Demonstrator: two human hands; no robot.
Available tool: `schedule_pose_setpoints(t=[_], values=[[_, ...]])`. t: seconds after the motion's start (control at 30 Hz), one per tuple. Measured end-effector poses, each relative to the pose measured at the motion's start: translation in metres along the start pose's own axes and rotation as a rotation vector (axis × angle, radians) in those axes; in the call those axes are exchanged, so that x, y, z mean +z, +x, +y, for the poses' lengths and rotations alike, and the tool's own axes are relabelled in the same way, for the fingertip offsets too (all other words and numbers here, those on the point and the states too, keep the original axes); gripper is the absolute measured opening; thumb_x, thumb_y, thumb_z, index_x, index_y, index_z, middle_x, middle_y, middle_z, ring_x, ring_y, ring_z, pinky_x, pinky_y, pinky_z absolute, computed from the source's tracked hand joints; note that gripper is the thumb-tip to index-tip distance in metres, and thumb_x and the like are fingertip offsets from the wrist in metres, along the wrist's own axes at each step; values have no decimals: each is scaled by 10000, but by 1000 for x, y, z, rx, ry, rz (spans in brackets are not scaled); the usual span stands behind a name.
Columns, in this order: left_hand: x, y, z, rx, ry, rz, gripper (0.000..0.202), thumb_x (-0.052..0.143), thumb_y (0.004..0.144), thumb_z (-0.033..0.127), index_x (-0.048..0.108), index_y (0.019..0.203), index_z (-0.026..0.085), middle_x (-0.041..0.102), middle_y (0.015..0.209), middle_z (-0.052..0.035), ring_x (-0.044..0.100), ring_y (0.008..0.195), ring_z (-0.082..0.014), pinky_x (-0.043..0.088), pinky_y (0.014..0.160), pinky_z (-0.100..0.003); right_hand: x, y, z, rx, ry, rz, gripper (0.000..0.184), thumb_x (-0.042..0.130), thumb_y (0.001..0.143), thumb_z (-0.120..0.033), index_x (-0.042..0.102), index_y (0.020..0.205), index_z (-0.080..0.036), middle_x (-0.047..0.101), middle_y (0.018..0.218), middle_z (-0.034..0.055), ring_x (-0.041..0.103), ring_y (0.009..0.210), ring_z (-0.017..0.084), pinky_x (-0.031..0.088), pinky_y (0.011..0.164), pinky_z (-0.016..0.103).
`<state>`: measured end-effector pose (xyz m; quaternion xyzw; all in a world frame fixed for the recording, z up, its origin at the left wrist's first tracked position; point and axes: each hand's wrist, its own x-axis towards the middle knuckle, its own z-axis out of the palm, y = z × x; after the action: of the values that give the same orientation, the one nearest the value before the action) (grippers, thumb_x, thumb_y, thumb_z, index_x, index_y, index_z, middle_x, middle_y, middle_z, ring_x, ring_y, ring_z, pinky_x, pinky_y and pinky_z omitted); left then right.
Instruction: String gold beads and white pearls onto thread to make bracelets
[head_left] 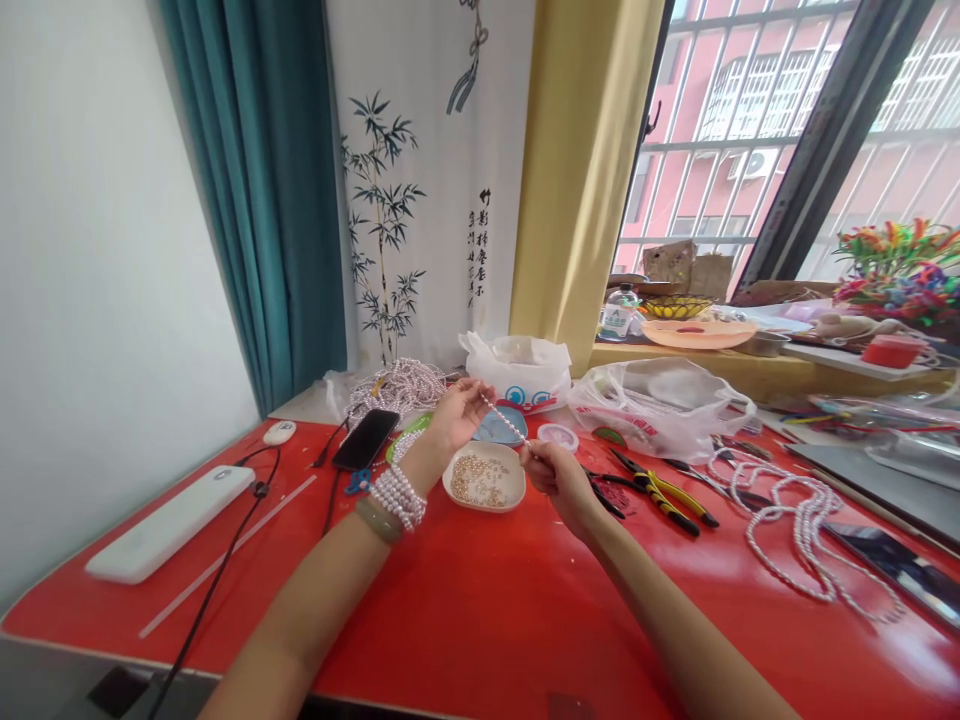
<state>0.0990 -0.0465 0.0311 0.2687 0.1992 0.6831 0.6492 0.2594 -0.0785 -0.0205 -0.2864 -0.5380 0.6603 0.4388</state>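
Note:
A short string of pearly beads [504, 418] is stretched on a slant between my two hands. My left hand [459, 412] pinches its upper end, and my right hand [559, 478] pinches the lower end. Several rows of white beads [399, 496] and a bangle [377, 520] circle my left wrist. Just below the string sits a cream dish [489, 505] with loose gold-coloured beads [480, 480] in it. Behind that lies a blue dish [499, 428], partly hidden by my left hand. A green dish [409, 436] with white beads is half covered by my left forearm.
Yellow-black pliers [664, 495] and long bead strands [802, 510] lie to the right on the red table [480, 610]. Plastic bags [660, 400] and a heap of bead strands [397, 388] stand at the back. At left are a phone [366, 440], cable and white power strip [172, 522].

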Motion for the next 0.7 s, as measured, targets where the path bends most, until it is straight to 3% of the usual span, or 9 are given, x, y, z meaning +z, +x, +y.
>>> schedule_pose_setpoints(t=[0.7], values=[[8,-11,-5,-34,37,-30,215,449,781,-7,504,622,127,558,569,3,587,578,-88,484,683,-224,10,-3,9,0,7,41,256,497,854,-295,531,1056,-142,571,1014,58,581,813,159,494,677,336]])
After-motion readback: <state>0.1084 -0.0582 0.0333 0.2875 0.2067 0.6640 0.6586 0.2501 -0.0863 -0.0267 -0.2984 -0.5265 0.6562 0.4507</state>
